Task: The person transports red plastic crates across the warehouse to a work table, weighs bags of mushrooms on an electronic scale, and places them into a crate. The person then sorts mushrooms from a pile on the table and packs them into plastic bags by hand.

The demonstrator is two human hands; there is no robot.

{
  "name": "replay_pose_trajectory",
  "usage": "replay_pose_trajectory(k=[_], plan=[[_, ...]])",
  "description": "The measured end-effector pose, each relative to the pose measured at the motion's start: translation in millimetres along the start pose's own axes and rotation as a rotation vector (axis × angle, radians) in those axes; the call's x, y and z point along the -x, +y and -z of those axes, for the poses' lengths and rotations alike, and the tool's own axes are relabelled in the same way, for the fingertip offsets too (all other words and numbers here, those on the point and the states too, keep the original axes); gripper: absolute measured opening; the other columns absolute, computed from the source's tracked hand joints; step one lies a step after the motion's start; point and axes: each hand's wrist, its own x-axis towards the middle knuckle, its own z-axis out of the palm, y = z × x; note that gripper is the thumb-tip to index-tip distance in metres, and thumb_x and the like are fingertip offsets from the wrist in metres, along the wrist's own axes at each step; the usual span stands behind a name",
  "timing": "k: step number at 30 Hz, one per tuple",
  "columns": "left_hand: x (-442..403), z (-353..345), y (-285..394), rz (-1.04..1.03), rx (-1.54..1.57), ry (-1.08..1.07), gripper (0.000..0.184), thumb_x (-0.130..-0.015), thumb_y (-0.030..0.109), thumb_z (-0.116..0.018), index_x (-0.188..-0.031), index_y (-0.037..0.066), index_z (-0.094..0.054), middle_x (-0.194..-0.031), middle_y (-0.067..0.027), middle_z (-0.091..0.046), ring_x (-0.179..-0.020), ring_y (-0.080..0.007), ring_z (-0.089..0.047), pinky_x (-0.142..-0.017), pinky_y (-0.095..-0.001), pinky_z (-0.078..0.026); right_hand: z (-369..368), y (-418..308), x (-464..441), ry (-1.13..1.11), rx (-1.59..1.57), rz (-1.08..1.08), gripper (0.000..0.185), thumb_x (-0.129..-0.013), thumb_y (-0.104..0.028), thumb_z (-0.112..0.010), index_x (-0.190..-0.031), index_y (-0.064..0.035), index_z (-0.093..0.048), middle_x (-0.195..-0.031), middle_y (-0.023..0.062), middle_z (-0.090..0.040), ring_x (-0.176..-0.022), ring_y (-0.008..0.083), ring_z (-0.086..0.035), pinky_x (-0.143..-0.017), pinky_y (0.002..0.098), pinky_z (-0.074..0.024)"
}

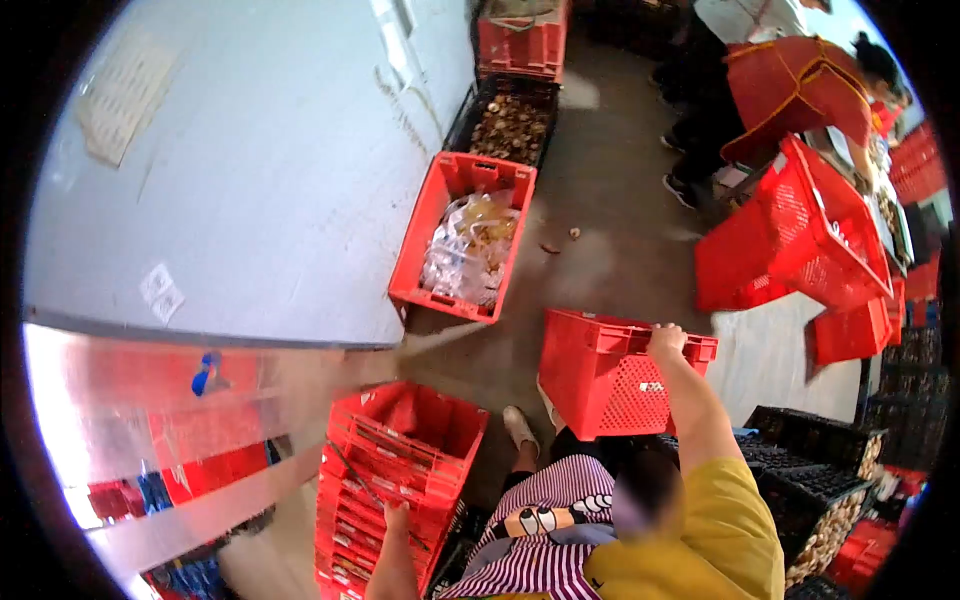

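Crate [610, 385] of red plastic is before you on the near right, its rim clasped by your right hand [668, 340]; it looks stiff, bulky and fairly light, best held by that rim. Your left hand [397, 516] is at the nested stack [350, 520], its grip impossible to tell.

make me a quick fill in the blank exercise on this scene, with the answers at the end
The right hand grips the rim of a perforated crate coloured ____.
At the nested crates is the person's ____ hand.
The open crate holding brownish pieces is coloured ____.
The purple and white pattern on the person's clothing is made of ____.

Missing words: red; left; black; stripes.
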Motion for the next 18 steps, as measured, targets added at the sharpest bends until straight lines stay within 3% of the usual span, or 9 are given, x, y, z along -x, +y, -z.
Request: replay_pose_trajectory(k=[1, 2, 5, 7, 10, 12, 16, 18], plan=[[-4.7, -3.3, -6.9, -0.010, -0.023, -0.004, 0.031, -0.089, 0.019, -0.058, -0.116, 0.006, -0.049, -0.083, -0.0112, -0.065, -0.061, -0.0246, -0.061, -0.049, -0.0378, -0.049, -4.2, -3.3, -3.2, 0.050, 0.100, 0.006, 0.038, -0.091, -0.027, -0.058, -0.126, -0.0113, -0.059, -0.129, 0.0117, -0.056, -0.120, 0.0308, -0.052, -0.090, 0.0510, -0.0480], [-9.0, -6.6, -11.0, -0.022, -0.050, -0.009, 0.029, -0.090, 0.020, -0.057, -0.114, 0.006, -0.050, -0.083, -0.0111, -0.065, -0.062, -0.0250, -0.062, -0.050, -0.0381, -0.049, -10.7, -10.9, -13.2, 0.045, 0.305, -0.003, 0.036, -0.092, -0.029, -0.057, -0.124, -0.0133, -0.063, -0.130, 0.0122, -0.056, -0.121, 0.0305, -0.050, -0.091, 0.0510, -0.0466], [-34.2, -19.9, -40.3, -0.066, -0.153, -0.007, 0.024, -0.091, 0.022, -0.055, -0.109, 0.006, -0.053, -0.082, -0.0109, -0.066, -0.066, -0.0261, -0.063, -0.054, -0.0390, -0.051, -12.8, -9.0, -18.8, 0.164, 0.353, 0.147, 0.036, -0.093, -0.028, -0.054, -0.123, -0.0132, -0.063, -0.129, 0.0093, -0.049, -0.119, 0.0324, -0.047, -0.097, 0.0506, -0.0399], [-52.1, -34.6, -75.3, -0.120, -0.177, -0.010, 0.021, -0.092, 0.023, -0.053, -0.105, 0.007, -0.055, -0.082, -0.0107, -0.067, -0.069, -0.0268, -0.064, -0.057, -0.0395, -0.052, -23.4, -2.7, -33.6, 0.210, 0.278, 0.187, 0.037, -0.087, -0.033, -0.060, -0.118, -0.0138, -0.065, -0.127, 0.0081, -0.054, -0.120, 0.0281, -0.048, -0.095, 0.0463, -0.0404], [-19.1, -15.2, -61.0, -0.134, 0.456, -0.552, 0.037, -0.095, 0.015, -0.053, -0.130, 0.007, -0.048, -0.110, -0.0041, -0.055, -0.094, -0.0159, -0.052, -0.077, -0.0295, -0.050, -12.4, 17.0, -32.7, 0.057, -0.044, 0.247, 0.045, -0.077, -0.037, -0.069, -0.115, -0.0129, -0.065, -0.116, 0.0084, -0.065, -0.111, 0.0268, -0.059, -0.090, 0.0415, -0.0445], [-1.1, -44.3, 4.0, -0.076, 0.303, -0.579, 0.036, -0.094, 0.016, -0.053, -0.128, 0.007, -0.049, -0.109, -0.0047, -0.056, -0.093, -0.0166, -0.053, -0.076, -0.0302, -0.050, -20.4, 28.2, -40.9, 0.061, -0.199, 0.348, 0.048, -0.074, -0.039, -0.072, -0.114, -0.0130, -0.064, -0.107, 0.0106, -0.068, -0.105, 0.0293, -0.063, -0.088, 0.0436, -0.0466], [20.0, -83.4, 146.7, -0.086, 0.076, -0.575, 0.033, -0.094, 0.018, -0.053, -0.126, 0.007, -0.050, -0.106, -0.0059, -0.057, -0.090, -0.0182, -0.054, -0.073, -0.0317, -0.051, -38.4, 41.7, -41.2, 0.019, -0.163, 0.510, 0.040, -0.078, -0.038, -0.067, -0.112, -0.0167, -0.064, -0.106, 0.0113, -0.068, -0.102, 0.0299, -0.063, -0.085, 0.0444, -0.0476], [32.7, -94.8, 208.9, -0.136, 0.015, -0.590, 0.032, -0.094, 0.019, -0.052, -0.124, 0.007, -0.050, -0.105, -0.0064, -0.058, -0.089, -0.0190, -0.055, -0.072, -0.0324, -0.051, -47.3, 61.8, -30.6, 0.027, -0.179, 0.530, 0.043, -0.081, -0.035, -0.062, -0.120, -0.0169, -0.061, -0.103, 0.0107, -0.069, -0.104, 0.0290, -0.063, -0.087, 0.0429, -0.0464]])
